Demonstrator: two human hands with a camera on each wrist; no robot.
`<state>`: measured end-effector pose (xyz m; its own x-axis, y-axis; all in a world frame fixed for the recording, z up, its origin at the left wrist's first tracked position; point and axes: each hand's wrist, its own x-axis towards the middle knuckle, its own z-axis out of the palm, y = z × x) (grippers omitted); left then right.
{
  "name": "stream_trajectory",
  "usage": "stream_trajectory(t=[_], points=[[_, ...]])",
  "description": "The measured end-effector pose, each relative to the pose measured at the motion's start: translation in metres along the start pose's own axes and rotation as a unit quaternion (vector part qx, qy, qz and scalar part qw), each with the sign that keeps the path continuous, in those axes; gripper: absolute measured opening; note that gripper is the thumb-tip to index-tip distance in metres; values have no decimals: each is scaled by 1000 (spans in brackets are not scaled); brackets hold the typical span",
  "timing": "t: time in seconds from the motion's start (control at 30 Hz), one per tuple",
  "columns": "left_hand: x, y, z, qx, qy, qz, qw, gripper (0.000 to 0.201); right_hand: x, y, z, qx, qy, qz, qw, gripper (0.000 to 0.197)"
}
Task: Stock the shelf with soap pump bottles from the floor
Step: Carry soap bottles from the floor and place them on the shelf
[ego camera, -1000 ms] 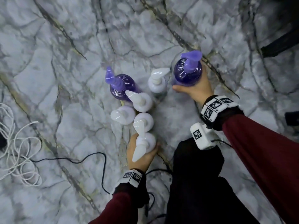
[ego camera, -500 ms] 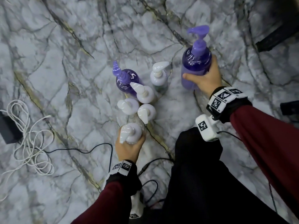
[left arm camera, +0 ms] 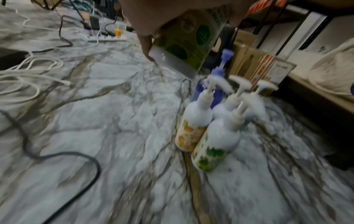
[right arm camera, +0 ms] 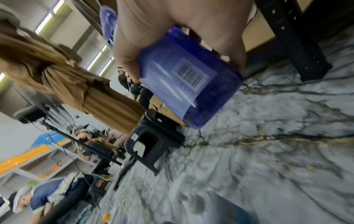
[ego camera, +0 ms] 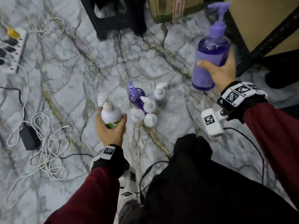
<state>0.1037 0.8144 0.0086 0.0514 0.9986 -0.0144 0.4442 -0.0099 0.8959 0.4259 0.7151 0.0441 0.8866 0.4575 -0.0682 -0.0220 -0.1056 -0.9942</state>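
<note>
Underfoot, the floor [ego camera: 68, 65] is pale marble-patterned tile with dark and yellowish veins. White cables [ego camera: 43, 143] lie looped on its left part beside a black adapter [ego camera: 30, 139], and a power strip [ego camera: 12, 50] lies at the far left edge. A black stool [ego camera: 116, 15] stands at the top, a cardboard box [ego camera: 174, 8] just beside it. At the upper right runs the shelf's black metal frame [ego camera: 267, 44].

The left hand [ego camera: 110, 130] holds a white pump bottle [ego camera: 111, 114] by its body, fingers wrapped round it, lifted off the floor. The right hand [ego camera: 221, 73] grips a purple pump bottle [ego camera: 210, 57], raised higher and near the shelf frame. Five bottles [ego camera: 145, 105] stand upright in a tight cluster on the floor between the two hands, one purple and four white.

Bare floor lies open between the cluster and the stool. The cables crowd the left side, and the person's dark-clad knee [ego camera: 192, 147] fills the near centre.
</note>
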Motion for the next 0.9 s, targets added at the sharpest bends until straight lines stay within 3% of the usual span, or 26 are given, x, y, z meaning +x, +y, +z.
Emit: stream_trajectory(t=[0.2,0.37,0.6,0.9], points=[[19,91,-13,-23,-33,55,998,75,-20,-97,-19,72,79,-23,994,84],[14,186,-10,-69,-92,174,978,82,-45,-176,-44,135,111,-97,980,61],[-28,312,1,-160,-194,282,926,74,-87,-278,-86,153,149,-203,956,92],[-123,442,7,-241,-300,375,844,70,-147,-371,-166,64,159,-305,937,87]])
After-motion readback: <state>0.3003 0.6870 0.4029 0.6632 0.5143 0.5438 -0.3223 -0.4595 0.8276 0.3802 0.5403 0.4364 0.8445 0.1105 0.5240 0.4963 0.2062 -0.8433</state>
